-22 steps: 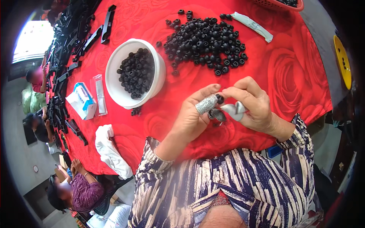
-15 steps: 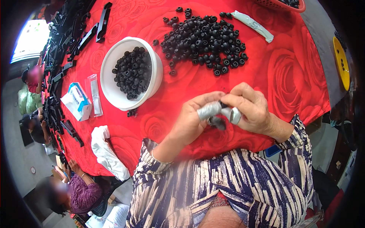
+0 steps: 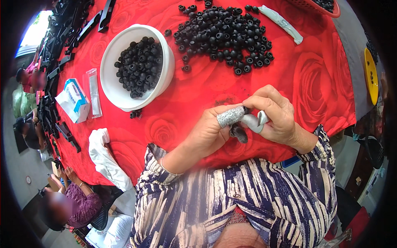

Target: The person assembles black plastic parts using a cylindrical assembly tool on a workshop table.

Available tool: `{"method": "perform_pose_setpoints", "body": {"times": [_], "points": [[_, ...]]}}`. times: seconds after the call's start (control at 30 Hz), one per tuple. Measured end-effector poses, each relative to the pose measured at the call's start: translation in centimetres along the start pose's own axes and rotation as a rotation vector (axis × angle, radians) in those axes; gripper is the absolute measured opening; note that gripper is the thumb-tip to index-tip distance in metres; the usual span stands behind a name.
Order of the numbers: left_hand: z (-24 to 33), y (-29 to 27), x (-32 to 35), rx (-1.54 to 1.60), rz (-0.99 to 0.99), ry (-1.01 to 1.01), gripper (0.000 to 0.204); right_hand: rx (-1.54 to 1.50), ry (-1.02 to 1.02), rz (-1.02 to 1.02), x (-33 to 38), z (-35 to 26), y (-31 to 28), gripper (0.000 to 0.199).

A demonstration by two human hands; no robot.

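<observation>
**Hands meet over a small black part at the red table**

Both hands work together just below the white bowl (image 3: 108,78). The left hand (image 3: 211,132), its thumb wrapped in grey tape, and the right hand (image 3: 275,118), fingertips likewise taped, likely for grip and protection, pinch a small black part (image 3: 239,132) between them. Black rings fill the bowl; a loose heap of black rings (image 3: 223,35) lies beyond it on the red rose-print tablecloth (image 3: 322,87), within easy reach.

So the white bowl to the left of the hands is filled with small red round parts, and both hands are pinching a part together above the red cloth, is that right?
Not quite: the head view shows the parts in the white bowl are black, not red. The rest holds: left hand and right hand pinch a small part together above the red cloth.
</observation>
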State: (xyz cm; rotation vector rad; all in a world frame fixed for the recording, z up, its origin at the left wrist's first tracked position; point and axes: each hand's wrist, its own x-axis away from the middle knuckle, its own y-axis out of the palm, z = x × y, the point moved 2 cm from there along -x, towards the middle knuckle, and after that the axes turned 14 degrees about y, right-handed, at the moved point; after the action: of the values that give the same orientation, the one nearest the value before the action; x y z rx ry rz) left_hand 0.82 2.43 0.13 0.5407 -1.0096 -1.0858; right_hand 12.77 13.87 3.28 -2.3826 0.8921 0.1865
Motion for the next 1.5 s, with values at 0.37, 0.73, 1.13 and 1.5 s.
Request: {"method": "perform_pose_setpoints", "body": {"times": [0.37,0.73,1.13,1.5], "points": [[1.5,-0.8,0.0,-0.101,-0.246,-0.142,0.021,-0.141,0.023,-0.295,-0.7,-0.1,-0.8,0.030],[1.5,-1.1,0.1,-0.053,-0.193,-0.144,0.022,-0.141,0.024,-0.284,-0.4,-0.2,-0.7,0.028],[0.6,-0.8,0.4,-0.072,-0.164,0.014,0.022,-0.023,-0.126,-0.148,-0.4,-0.3,-0.5,0.030],[0.9,-0.2,0.8,-0.167,-0.165,0.086,0.022,0.002,-0.182,-0.103,-0.3,-0.4,-0.4,0.031]]}}
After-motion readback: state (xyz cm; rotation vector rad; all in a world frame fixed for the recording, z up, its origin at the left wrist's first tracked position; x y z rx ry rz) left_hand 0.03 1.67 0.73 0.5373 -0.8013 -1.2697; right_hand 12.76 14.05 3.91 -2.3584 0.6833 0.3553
